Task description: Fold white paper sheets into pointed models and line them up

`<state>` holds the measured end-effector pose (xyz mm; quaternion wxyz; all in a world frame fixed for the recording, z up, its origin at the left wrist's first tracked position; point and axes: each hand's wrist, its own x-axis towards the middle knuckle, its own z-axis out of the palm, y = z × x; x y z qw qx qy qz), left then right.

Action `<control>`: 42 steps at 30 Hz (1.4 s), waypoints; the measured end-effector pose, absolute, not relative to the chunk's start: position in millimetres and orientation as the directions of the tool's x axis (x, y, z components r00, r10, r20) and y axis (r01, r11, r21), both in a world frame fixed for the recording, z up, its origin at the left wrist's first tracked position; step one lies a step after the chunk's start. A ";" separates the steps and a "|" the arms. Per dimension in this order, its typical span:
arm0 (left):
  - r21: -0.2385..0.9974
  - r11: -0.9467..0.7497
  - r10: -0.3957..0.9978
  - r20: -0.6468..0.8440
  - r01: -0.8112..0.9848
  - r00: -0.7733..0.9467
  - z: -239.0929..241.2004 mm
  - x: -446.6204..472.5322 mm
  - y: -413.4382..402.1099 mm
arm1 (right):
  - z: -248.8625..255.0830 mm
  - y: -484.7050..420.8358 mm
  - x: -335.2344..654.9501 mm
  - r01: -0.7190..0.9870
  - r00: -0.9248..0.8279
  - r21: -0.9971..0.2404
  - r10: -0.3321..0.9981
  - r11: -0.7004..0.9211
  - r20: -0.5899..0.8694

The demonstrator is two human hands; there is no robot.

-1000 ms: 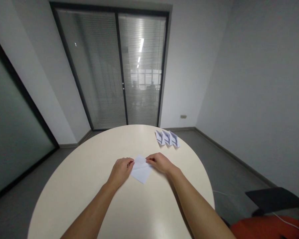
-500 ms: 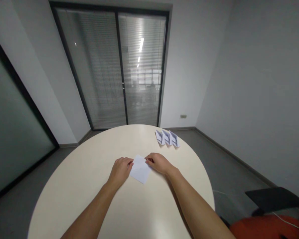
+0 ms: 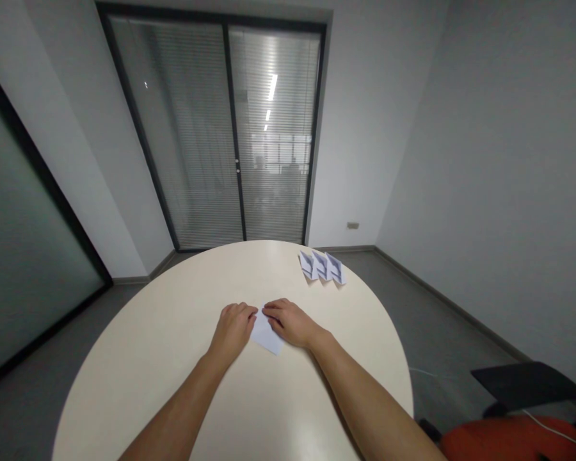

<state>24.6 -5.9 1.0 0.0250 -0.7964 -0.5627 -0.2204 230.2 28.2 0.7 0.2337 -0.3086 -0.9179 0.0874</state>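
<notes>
A small white sheet of paper (image 3: 267, 338) lies on the round table (image 3: 173, 358) between my hands, its near corner pointing toward me. At its left edge, my left hand (image 3: 237, 325) is closed, thumb and fingers pinching the paper. My right hand (image 3: 290, 322) lies over the right part of the sheet, fingers bent and pointing left, with the fingertips close to those of my left hand near the far corner. It appears to hold a folded-over edge, though the hand hides that part of the sheet.
Three folded white paper pieces (image 3: 322, 266) overlap in a row near the table's far right edge. A chair with an orange seat (image 3: 504, 440) stands at the lower right. Beyond the table are a glazed door with blinds (image 3: 278, 192) and grey walls.
My right hand has moved left across the sheet, bringing its right side over, so less paper shows. My left hand has stayed in place at the left edge.
</notes>
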 end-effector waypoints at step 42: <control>0.242 -0.497 0.849 0.337 0.833 0.408 -0.9 23.9 -11.2 | -4.8 42.6 255.0 0.413 -0.713 -0.551 0.633 0.725 0.300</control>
